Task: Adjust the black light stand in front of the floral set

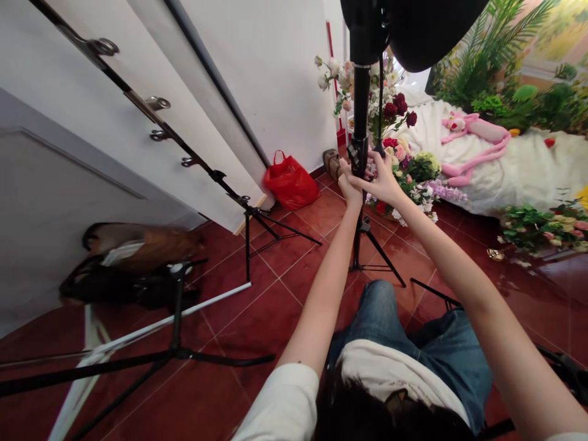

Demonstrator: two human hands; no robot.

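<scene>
Both my hands are at a black upright light stand [361, 104] in front of me. My left hand [351, 184] is against the pole's left side, just below a clamp collar, its fingers partly wrapped around the pole. From the right, my right hand [384, 180] reaches the same height, with thumb and fingers around the pole and near a hanging black cable [381, 92]. The stand's tripod legs [386, 260] are spread on the red tiled floor [257, 312]. A large black lamp head [427, 30] sits at the top.
Artificial flowers [399, 110] stand behind the pole. A pink plush toy [487, 131] lies on white cloth [537, 171] at the right. Left are a red bag [291, 184], another tripod [248, 245], a black stand base [177, 352] and a brown bag [151, 242].
</scene>
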